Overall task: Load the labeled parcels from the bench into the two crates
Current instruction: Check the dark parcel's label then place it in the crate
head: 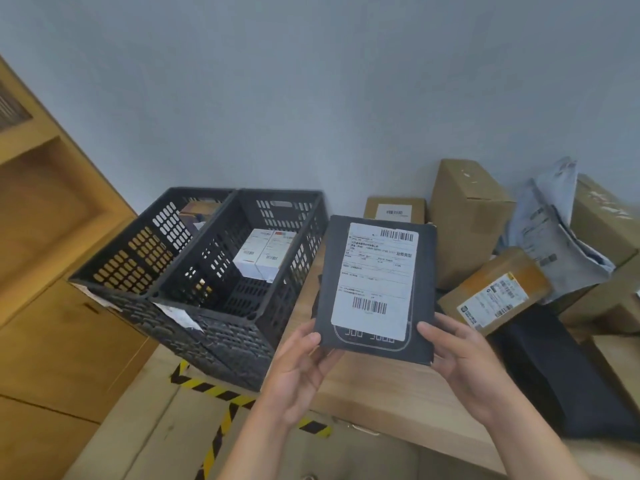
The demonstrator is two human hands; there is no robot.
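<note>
A pale wall [311, 81] is seen behind everything, and a wooden cabinet [52, 271] closes off the left side. The wooden bench [381, 393] runs from the centre to the right; its near edge and the strip in front of the hands are bare, while its far and right parts are crowded. Two black slotted crates stand side by side at the bench's left end, their long walls touching: the left crate [138, 251], whose contents are mostly hidden, and the right crate [221, 327], where most of the floor is left open. Against the wall a tall cardboard box [464, 220] is stood upright, with a low labelled box [394, 207] just beside it and grey mailer bags [550, 237] heaped to its right. A tilted labelled box [495, 289] is leaned in front of these, near a black bag [547, 368].

The flat black parcel [329, 271], label [375, 271] facing up, is held above the bench just right of the right crate's rim, clear of everything else. Its lower left corner is pinched by the left hand [298, 368], thumb on the face and fingers underneath; its lower right edge is gripped likewise by the right hand [464, 368]. Two white boxes [265, 252] are stood together against the right crate's far wall. Yellow-black tape [214, 389] is stuck to the floor below
</note>
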